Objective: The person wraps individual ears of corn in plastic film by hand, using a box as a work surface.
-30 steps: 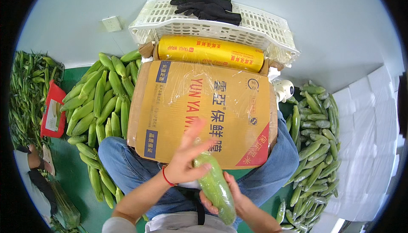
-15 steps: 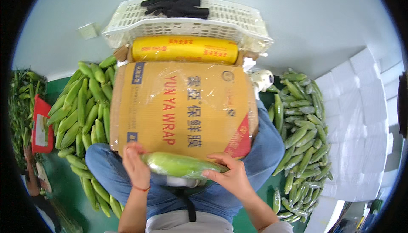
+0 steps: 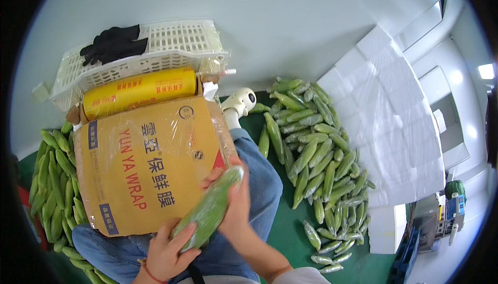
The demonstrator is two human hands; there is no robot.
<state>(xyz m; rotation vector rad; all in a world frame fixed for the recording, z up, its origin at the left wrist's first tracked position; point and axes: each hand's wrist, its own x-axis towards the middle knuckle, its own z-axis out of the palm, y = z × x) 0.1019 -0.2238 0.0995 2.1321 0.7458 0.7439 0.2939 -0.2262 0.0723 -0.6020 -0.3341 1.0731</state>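
Corn ear (image 3: pixel 208 207) is looking wrapped, left hand (image 3: pixel 168 251) and right hand (image 3: pixel 237 206) both grasping it by the near right corner of the cardboard box (image 3: pixel 124 144); wrapped ears (image 3: pixel 322 159), seemingly done, are lying at right, bare-looking ears (image 3: pixel 54 185) remaining at left.

Bare at left hand (image 3: pixel 167 251) and right hand (image 3: pixel 237 203). Wearing blue jeans (image 3: pixel 263 185), denim creased at thighs. Thin reddish cord bracelet (image 3: pixel 149 272) looped round left wrist. Pale sleeve (image 3: pixel 300 277) ending near right elbow; pale top (image 3: pixel 224 280) at waist, dark strap (image 3: pixel 195 273) alongside.
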